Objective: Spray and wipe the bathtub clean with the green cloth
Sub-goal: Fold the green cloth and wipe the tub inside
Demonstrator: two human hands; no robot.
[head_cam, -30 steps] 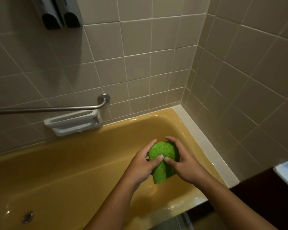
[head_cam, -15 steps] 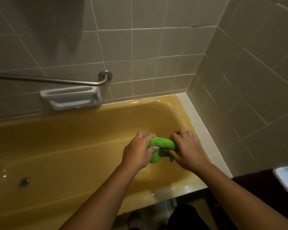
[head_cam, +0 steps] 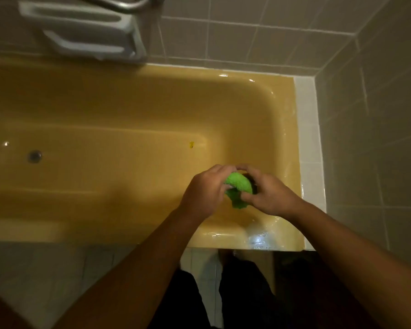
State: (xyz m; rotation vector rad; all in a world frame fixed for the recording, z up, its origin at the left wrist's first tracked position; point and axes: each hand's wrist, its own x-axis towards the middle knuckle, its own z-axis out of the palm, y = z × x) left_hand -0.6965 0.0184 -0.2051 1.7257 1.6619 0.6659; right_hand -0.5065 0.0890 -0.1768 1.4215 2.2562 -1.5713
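Here, just right of the frame's centre, the left hand (head_cam: 205, 191) and right hand (head_cam: 269, 194) together grip the bunched green cloth (head_cam: 239, 189) over the yellow bathtub (head_cam: 128, 110) — wet at its near rim. Beyond — drain (head_cam: 35, 156) at left, white soap dish (head_cam: 81, 32) upper left.

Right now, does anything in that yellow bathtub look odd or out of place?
Yes: a small dark-yellow speck lies on the floor of the yellow bathtub, beyond the bunched green cloth. Possibly a leftover stain or scrap.

Soap dish (head_cam: 81, 34) w/ grab bar (head_cam: 126, 4) above (blurred), tiled wall (head_cam: 247, 41)
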